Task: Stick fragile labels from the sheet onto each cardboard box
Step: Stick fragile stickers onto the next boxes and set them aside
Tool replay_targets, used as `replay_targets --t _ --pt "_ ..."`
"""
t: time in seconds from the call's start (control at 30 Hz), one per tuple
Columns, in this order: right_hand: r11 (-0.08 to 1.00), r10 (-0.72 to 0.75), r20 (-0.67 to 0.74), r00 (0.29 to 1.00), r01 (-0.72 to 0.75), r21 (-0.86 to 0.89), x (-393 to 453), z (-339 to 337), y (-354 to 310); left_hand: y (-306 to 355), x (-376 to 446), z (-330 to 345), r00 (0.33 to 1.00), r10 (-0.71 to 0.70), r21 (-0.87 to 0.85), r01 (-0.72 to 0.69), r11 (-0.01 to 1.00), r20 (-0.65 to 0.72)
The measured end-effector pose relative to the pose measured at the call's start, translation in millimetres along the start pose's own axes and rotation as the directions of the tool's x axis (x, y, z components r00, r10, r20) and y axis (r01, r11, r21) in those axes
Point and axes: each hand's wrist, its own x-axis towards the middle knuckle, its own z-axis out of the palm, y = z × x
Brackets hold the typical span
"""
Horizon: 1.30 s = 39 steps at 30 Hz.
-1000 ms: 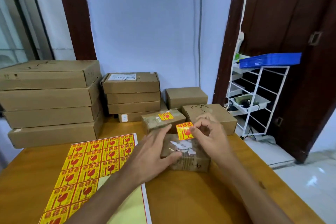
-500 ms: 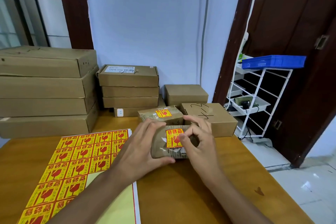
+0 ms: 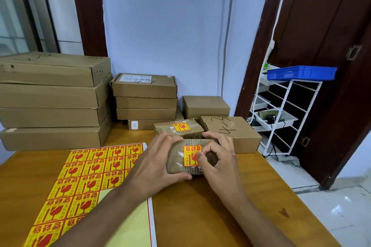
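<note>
A small taped cardboard box (image 3: 178,163) sits tilted up between my hands at the table's middle. A yellow and red fragile label (image 3: 190,153) lies on its upper face. My left hand (image 3: 158,163) grips the box's left side, fingers over the top edge and thumb under the front. My right hand (image 3: 220,158) holds the right side, its thumb pressing on the label's lower right. The label sheet (image 3: 86,180) lies flat on the left, with several labels on it and a bare yellow patch of backing.
Just behind stands a small box (image 3: 176,129) bearing a fragile label, beside a marked box (image 3: 232,132) and a plain one (image 3: 205,106). Stacks of flat cartons (image 3: 52,94) (image 3: 144,98) line the wall. A white rack (image 3: 281,118) with a blue tray stands off the wooden table's (image 3: 200,206) right edge.
The label went from pinched in my right fingers above the box onto the box's face. My right thumb now presses on it, and both hands have tilted the box up.
</note>
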Motion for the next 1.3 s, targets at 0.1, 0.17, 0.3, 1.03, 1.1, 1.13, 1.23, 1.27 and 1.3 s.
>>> replay_targets --t 0.1,0.17,0.3,1.03,1.1,1.13,1.23,1.27,1.3 --pt "1.0 0.006 -0.007 1.0 -0.006 -0.014 -0.2 0.0 0.9 -0.7 0.1 0.3 1.0 0.0 0.002 0.0 1.0 0.0" --pt "1.0 0.005 -0.01 1.0 -0.005 -0.028 -0.4 0.7 1.6 -1.3 0.0 0.5 1.0 0.002 0.002 -0.002 1.0 -0.006" --pt "0.998 -0.002 -0.03 1.0 0.0 -0.058 -0.8 1.1 2.4 -1.8 0.4 0.8 1.0 0.009 0.004 -0.009 1.0 -0.018" --pt "0.992 0.112 -0.027 0.993 -0.11 0.064 -0.7 4.9 11.9 -3.4 -0.6 -0.6 0.996 0.083 0.105 -0.08 0.991 -0.021" --pt "0.992 0.115 -0.016 0.993 -0.114 0.053 -0.7 5.3 12.4 -3.0 -0.8 -0.6 0.996 0.094 0.106 -0.093 0.99 -0.005" --pt "0.992 0.118 -0.011 0.993 -0.118 0.051 -0.5 5.4 12.8 -3.0 -0.8 -0.6 0.995 0.104 0.108 -0.104 0.989 0.011" --pt "0.994 0.11 0.001 0.994 -0.11 0.029 -0.5 5.3 13.9 -2.8 -0.2 -1.3 0.99 0.131 0.119 -0.137 0.983 0.059" --pt "0.994 0.109 0.006 0.994 -0.11 0.028 -0.3 5.1 13.9 -3.4 -0.2 -1.4 0.989 0.129 0.125 -0.136 0.983 0.067" --pt "0.993 0.113 0.016 0.993 -0.113 0.029 -0.1 4.7 14.2 -3.8 -0.1 -1.4 0.99 0.125 0.132 -0.133 0.982 0.069"
